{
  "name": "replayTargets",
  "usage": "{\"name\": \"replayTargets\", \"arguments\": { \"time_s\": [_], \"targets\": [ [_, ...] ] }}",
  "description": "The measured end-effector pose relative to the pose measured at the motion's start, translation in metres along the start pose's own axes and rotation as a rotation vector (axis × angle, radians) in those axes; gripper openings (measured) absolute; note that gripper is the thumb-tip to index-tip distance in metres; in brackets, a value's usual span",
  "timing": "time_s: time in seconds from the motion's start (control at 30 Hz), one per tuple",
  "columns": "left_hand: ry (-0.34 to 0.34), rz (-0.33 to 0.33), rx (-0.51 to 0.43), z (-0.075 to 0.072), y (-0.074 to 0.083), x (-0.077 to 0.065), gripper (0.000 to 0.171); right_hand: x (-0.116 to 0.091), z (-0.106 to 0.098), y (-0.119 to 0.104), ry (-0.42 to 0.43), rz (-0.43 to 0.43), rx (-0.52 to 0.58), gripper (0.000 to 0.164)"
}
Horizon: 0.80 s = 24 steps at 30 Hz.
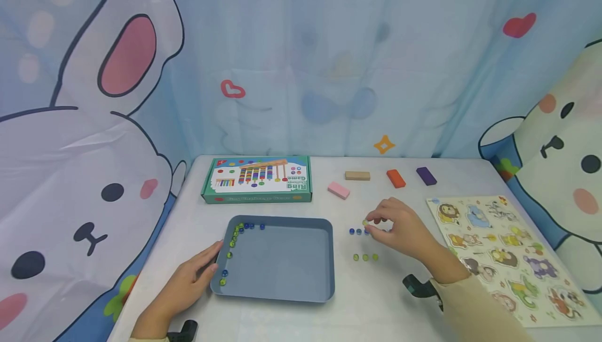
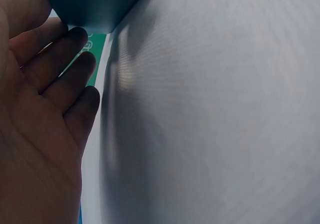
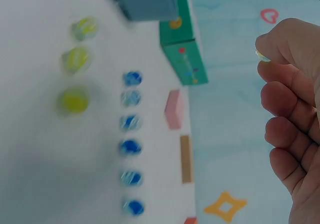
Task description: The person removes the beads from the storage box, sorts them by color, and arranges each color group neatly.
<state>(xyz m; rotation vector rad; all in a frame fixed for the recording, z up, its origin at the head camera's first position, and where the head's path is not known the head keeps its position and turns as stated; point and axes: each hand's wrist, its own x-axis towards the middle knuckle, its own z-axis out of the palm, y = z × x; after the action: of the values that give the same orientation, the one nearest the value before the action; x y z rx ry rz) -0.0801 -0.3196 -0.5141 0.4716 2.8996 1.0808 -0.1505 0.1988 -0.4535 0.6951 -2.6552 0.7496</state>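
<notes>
Yellow-green marble (image 1: 365, 222) — pinched between thumb and forefinger of right hand (image 1: 401, 230)

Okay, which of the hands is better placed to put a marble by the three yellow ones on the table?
Probably the right hand: it pinches a marble near the three yellow marbles. The left hand is beside the tray, which lies between it and those marbles.
</notes>
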Motion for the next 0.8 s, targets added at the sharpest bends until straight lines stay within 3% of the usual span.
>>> {"name": "replayTargets", "arguments": {
  "time_s": [0.2,0.33,0.6,0.8],
  "targets": [
    [-0.012,-0.008,-0.011,0.000,-0.002,0.000,0.051,-0.029,-0.002,0.017,-0.062,0.100,-0.052,0.015],
    [-0.013,-0.007,-0.003,0.001,-0.004,-0.001,0.052,-0.044,0.000,0.022,-0.092,0.123,-0.060,0.016],
    [-0.011,-0.021,0.007,0.000,-0.005,-0.001,0.052,-0.059,0.010,0.031,-0.182,0.174,-0.095,0.018],
    [-0.019,-0.019,0.002,0.000,-0.004,0.000,0.053,-0.067,0.015,0.035,-0.199,0.151,-0.106,0.018]
  ]
}}
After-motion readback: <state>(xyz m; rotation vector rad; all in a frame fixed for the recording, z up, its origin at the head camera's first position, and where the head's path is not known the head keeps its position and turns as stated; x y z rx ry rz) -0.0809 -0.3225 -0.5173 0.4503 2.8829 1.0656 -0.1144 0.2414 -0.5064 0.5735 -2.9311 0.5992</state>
